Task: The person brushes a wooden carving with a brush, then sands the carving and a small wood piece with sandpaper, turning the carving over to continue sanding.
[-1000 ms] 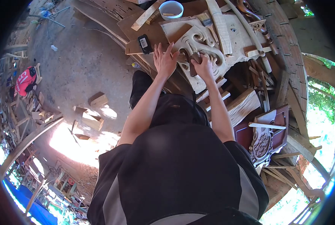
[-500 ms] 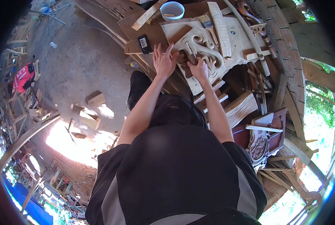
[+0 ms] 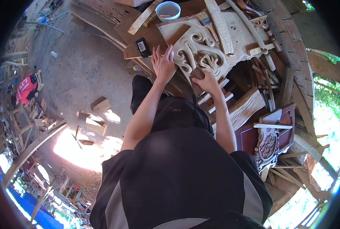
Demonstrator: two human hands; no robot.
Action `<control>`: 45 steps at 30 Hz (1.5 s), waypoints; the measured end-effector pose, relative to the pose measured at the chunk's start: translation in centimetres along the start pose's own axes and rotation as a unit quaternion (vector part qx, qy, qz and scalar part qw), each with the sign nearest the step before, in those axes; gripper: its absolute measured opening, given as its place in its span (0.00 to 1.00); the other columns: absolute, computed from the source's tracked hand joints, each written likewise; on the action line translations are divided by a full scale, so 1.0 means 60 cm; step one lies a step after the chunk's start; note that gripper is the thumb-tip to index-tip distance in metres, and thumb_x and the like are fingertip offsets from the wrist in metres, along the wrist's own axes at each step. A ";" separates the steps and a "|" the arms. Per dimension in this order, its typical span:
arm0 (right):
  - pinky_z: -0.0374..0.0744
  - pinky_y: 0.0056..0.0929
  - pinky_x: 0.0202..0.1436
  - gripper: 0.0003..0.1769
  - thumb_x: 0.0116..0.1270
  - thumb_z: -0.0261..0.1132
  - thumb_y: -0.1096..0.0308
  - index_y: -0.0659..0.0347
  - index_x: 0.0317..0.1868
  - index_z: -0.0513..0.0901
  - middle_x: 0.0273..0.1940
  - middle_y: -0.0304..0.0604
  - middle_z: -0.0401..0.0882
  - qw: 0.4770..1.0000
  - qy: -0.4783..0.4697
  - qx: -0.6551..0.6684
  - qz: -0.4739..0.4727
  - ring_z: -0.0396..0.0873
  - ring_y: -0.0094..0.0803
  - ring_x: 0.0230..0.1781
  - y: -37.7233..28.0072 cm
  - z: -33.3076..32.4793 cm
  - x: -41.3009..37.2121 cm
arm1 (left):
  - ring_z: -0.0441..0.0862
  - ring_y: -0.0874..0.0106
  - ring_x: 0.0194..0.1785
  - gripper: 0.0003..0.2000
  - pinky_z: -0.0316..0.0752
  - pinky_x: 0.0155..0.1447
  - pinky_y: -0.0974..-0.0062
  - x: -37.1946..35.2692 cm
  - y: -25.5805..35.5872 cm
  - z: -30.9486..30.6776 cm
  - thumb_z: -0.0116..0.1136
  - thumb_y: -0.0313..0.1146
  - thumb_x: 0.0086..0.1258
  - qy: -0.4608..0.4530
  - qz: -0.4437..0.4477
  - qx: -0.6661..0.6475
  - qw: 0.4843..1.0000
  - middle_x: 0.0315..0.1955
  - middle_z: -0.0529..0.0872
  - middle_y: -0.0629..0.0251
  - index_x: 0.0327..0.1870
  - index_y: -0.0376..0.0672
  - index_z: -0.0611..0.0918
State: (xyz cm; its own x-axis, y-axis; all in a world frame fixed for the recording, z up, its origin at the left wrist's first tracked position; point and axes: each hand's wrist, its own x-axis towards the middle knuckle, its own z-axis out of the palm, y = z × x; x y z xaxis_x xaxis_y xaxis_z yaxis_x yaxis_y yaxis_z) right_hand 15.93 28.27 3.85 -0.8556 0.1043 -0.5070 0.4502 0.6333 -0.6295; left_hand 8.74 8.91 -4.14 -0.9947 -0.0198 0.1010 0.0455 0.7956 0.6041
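A pale carved wooden panel [image 3: 193, 49] with curling scrolls lies on the bench in front of me. My left hand [image 3: 163, 65] is at the panel's left edge, fingers spread and holding nothing. Over the near edge of the carving, my right hand [image 3: 209, 82] is closed with its thumb out to the left. A small brown piece [image 3: 198, 72], perhaps folded sandpaper, shows at its fingertips; the fingers hide much of it. Just left of the panel sits a black box-like object [image 3: 142, 47] with a white label.
A white bowl [image 3: 168, 10], a flat brush [image 3: 206, 21] and a wooden slat [image 3: 220, 28] are beyond the carving. Offcuts and a thick block [image 3: 241, 110] lie low on the right, beside a reddish-brown carved panel [image 3: 268, 143]. A person in red [image 3: 26, 88] is far left.
My right hand has pulled back toward me across the carving, uncovering its lower scrolls. The left hand stays by the left edge, and the whole view has shifted slightly.
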 end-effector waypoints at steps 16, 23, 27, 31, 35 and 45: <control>0.80 0.50 0.48 0.20 0.61 0.70 0.57 0.67 0.44 0.84 0.35 0.62 0.85 0.953 0.256 0.159 0.008 0.84 0.60 0.42 -0.023 0.072 0.030 | 0.66 0.52 0.73 0.19 0.62 0.71 0.53 0.014 -0.043 -0.034 0.62 0.46 0.72 -0.027 0.095 -0.011 0.995 0.66 0.73 0.49 0.63 0.60 0.83; 0.79 0.53 0.46 0.17 0.61 0.68 0.59 0.67 0.39 0.81 0.35 0.65 0.83 0.959 0.256 0.125 0.011 0.82 0.65 0.40 -0.058 0.120 0.099 | 0.66 0.54 0.73 0.20 0.63 0.71 0.53 0.014 -0.033 -0.040 0.63 0.47 0.71 -0.022 0.074 0.023 0.997 0.66 0.74 0.53 0.63 0.64 0.83; 0.80 0.52 0.50 0.20 0.60 0.69 0.58 0.68 0.41 0.82 0.35 0.64 0.84 0.972 0.191 0.134 0.012 0.83 0.62 0.42 -0.050 0.118 0.059 | 0.67 0.54 0.72 0.20 0.64 0.70 0.53 0.014 -0.036 -0.036 0.63 0.47 0.71 -0.017 0.078 0.025 0.997 0.66 0.74 0.53 0.63 0.64 0.83; 0.80 0.51 0.50 0.19 0.59 0.68 0.60 0.70 0.42 0.83 0.35 0.66 0.84 0.955 0.230 0.182 0.054 0.83 0.63 0.42 -0.052 0.104 0.084 | 0.68 0.54 0.72 0.19 0.64 0.69 0.53 0.011 -0.033 -0.037 0.62 0.49 0.72 -0.014 0.073 0.034 0.997 0.66 0.74 0.53 0.63 0.64 0.83; 0.81 0.45 0.38 0.21 0.57 0.71 0.60 0.70 0.43 0.84 0.30 0.56 0.85 0.953 0.272 0.136 -0.009 0.85 0.52 0.32 -0.019 0.134 0.118 | 0.67 0.54 0.73 0.19 0.63 0.70 0.54 0.011 -0.036 -0.037 0.60 0.50 0.72 -0.020 0.066 0.029 0.997 0.66 0.74 0.53 0.63 0.65 0.83; 0.81 0.47 0.48 0.26 0.58 0.73 0.57 0.74 0.46 0.83 0.40 0.65 0.85 0.960 0.226 0.159 0.032 0.86 0.55 0.41 -0.029 0.136 0.082 | 0.65 0.54 0.74 0.19 0.60 0.73 0.54 0.008 -0.033 -0.033 0.59 0.47 0.74 -0.020 0.062 0.000 0.998 0.67 0.73 0.53 0.65 0.61 0.82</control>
State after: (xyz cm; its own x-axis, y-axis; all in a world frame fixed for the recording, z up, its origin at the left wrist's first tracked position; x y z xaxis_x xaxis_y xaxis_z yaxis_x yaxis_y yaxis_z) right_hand 13.02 21.41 -2.33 -0.8149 0.5030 -0.2878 0.4986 0.3555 -0.7906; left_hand 8.39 6.14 -3.70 -0.9844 0.1017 0.1435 0.1676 0.7901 0.5896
